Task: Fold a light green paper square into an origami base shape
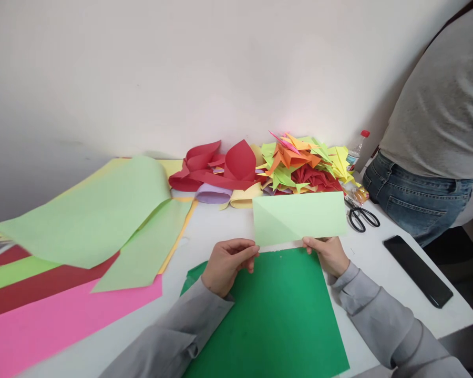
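A light green rectangle of paper (299,217) is held up above the table, its long side running left to right. My left hand (227,264) pinches its lower left corner between thumb and fingers. Along the lower edge, right of the middle, my right hand (329,254) grips it with the thumb in front and the other fingers mostly hidden behind. Beneath both hands lies a large dark green sheet (276,315), its left upper corner curled.
Large coloured sheets (82,220) lie at left. Rolled red paper (240,163) and folded paper pieces (299,163) are heaped against the wall. Scissors (360,216), a phone (418,270) and a bottle (357,150) are on the right, beside a person (437,115) in jeans.
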Available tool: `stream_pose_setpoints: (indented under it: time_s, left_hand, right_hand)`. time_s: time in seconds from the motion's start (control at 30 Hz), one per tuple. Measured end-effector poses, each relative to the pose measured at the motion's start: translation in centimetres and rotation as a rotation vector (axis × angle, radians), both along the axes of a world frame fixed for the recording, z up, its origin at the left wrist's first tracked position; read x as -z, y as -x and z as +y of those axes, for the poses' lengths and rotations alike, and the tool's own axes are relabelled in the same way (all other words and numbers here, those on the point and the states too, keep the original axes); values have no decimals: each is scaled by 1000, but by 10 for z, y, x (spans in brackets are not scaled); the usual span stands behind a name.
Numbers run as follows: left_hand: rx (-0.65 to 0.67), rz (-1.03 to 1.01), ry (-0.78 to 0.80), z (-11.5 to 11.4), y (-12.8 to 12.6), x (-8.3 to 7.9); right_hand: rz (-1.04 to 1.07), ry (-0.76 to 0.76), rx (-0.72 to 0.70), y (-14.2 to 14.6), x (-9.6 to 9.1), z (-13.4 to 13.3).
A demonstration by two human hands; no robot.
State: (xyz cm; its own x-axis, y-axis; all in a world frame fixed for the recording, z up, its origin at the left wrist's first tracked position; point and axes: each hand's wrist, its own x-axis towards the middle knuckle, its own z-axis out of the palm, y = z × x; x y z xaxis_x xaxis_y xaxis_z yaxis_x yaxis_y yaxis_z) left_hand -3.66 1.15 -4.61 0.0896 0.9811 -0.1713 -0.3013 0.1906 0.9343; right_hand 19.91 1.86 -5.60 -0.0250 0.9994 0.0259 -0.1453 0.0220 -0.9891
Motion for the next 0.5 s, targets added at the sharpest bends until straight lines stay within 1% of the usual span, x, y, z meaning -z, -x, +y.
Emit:
stream_pose_setpoints:
  time_s: [0.13,0.23,0.3,0.4,0.5]
  left_hand:
    - [-21,-29,3,0,1,-2]
    - [-14,-129,35,0,1,-6]
    - [15,-186,80,0,1,-9]
    - [85,-207,144,1,1,-10]
    - [186,-237,174,2,1,-8]
  right_hand:
    - [-36,-22,6,-1,2,0]
    - [-49,-28,-11,-4,6,2]
    - [-55,-34,-29,-7,10,3]
    - [-80,-44,-53,-9,13,3]
    - [-114,-55,-62,-9,10,1]
